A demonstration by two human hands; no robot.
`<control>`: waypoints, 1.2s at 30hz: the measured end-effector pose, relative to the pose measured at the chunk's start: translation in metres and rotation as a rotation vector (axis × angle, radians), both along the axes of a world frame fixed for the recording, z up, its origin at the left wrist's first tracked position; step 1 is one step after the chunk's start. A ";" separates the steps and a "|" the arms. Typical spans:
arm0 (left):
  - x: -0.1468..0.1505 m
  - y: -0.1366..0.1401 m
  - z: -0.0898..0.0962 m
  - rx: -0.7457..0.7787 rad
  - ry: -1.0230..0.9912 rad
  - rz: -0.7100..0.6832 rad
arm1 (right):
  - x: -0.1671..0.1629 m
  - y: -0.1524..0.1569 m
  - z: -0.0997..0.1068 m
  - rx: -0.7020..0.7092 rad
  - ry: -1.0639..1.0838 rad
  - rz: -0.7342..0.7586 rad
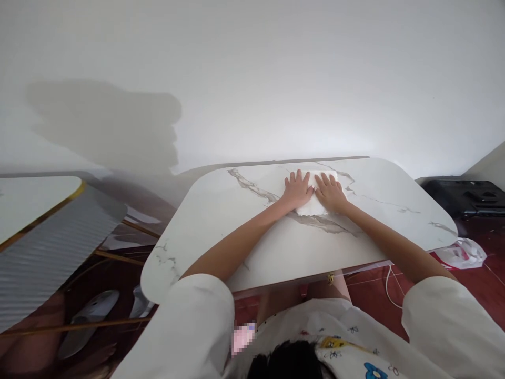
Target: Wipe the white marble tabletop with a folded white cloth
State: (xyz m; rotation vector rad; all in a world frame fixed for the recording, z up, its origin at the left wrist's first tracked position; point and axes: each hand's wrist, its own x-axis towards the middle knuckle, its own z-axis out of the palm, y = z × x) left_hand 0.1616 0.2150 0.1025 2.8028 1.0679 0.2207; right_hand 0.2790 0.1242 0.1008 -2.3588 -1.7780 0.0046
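Note:
A folded white cloth or tissue point(313, 205) lies on a white table point(276, 247) with grey marble veining. My left hand point(298, 190) rests flat on its left side with the fingers spread. Flat on its right side is my right hand point(330, 193), fingers also apart and pointing toward the wall. The two thumbs nearly meet over the middle of the white piece. Both palms hide part of it, and whether it is cloth or paper I cannot tell.
Behind the table rises a white wall point(276, 79). A second table point(39, 200) with a gold edge and a grey ribbed side stands at left. A black case point(469, 195) and a plastic bag point(463, 253) lie at right. A white cable point(389, 287) hangs near the front edge.

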 end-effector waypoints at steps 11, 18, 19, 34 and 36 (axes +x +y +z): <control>-0.055 -0.093 0.007 0.076 0.111 -0.027 | -0.051 -0.087 0.006 -0.051 0.007 0.013; -0.076 -0.141 0.005 0.054 0.047 -0.013 | -0.075 -0.137 0.004 -0.001 0.031 -0.035; -0.078 -0.147 0.004 0.040 0.031 -0.018 | -0.076 -0.143 0.004 0.001 0.033 -0.037; -0.066 -0.176 0.004 0.037 -0.012 -0.149 | -0.072 -0.178 0.001 0.032 0.018 -0.080; -0.065 -0.175 0.005 0.040 -0.006 -0.165 | -0.070 -0.177 0.003 0.014 0.024 -0.071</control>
